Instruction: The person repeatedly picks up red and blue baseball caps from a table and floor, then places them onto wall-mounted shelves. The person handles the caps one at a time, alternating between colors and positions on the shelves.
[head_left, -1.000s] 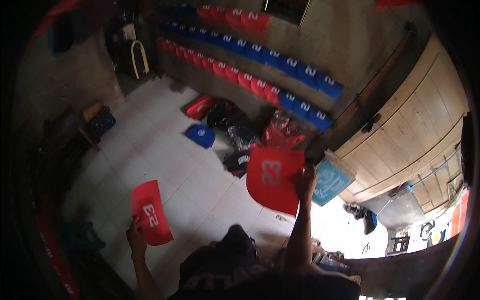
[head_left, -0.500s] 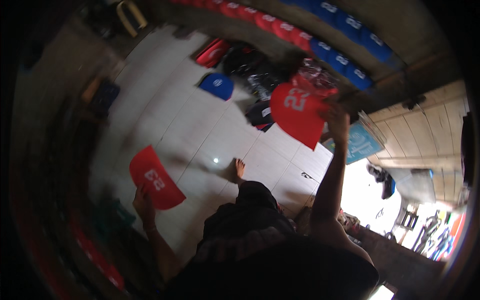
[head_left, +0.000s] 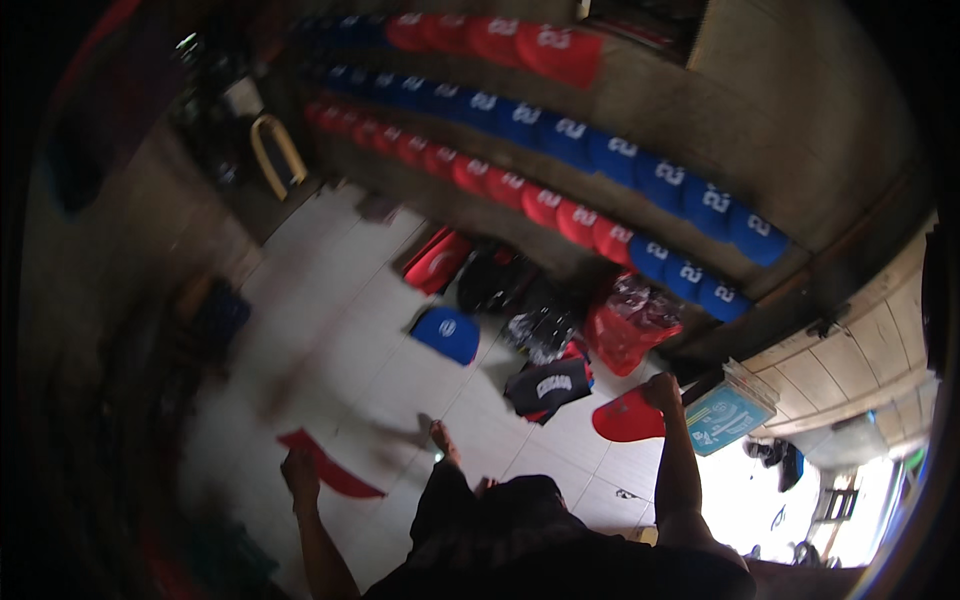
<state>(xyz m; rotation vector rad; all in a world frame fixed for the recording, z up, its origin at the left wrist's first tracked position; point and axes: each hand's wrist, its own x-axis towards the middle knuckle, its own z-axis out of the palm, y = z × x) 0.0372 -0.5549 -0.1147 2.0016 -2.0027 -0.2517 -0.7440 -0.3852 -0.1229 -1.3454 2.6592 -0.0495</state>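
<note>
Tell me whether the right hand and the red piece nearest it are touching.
Touching: the head view shows the right hand gripping the red piece at its upper right edge.

Red pieces [head_left: 626, 418] [head_left: 338, 474], seemingly fabric, in hands [head_left: 300, 474] [head_left: 660, 390]

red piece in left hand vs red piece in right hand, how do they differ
The left piece shows as a narrow strip; the right piece, a broader rounded face. The left piece extends rightward from the left hand, the right piece leftward from the right hand. Both are red.
</note>
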